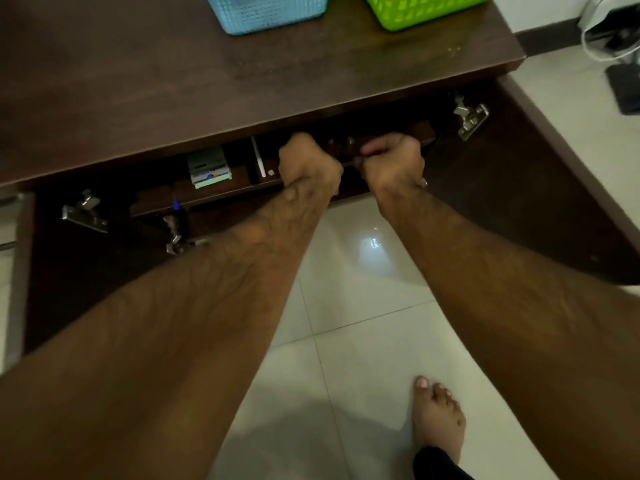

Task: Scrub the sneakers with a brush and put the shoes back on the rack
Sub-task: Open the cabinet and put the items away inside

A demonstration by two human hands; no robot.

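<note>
Left hand [310, 164] fisted inside open cabinet [242, 81], right hand [393, 161] curled alongside, anything held hidden

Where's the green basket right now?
Head view, top right: the green basket sits on the dark cabinet top, just right of the blue basket and near the top's right end.

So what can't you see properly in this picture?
1. Head view: what the left hand and right hand hold, if anything. Their curled fingers are blurred, in the dark under the cabinet top.
2. No sneakers or brush in sight; the cabinet top hides most of the inside.
3. The blue basket and green basket are cut off by the top edge, contents unseen.
4. Box on the shelf: print too small.
</note>
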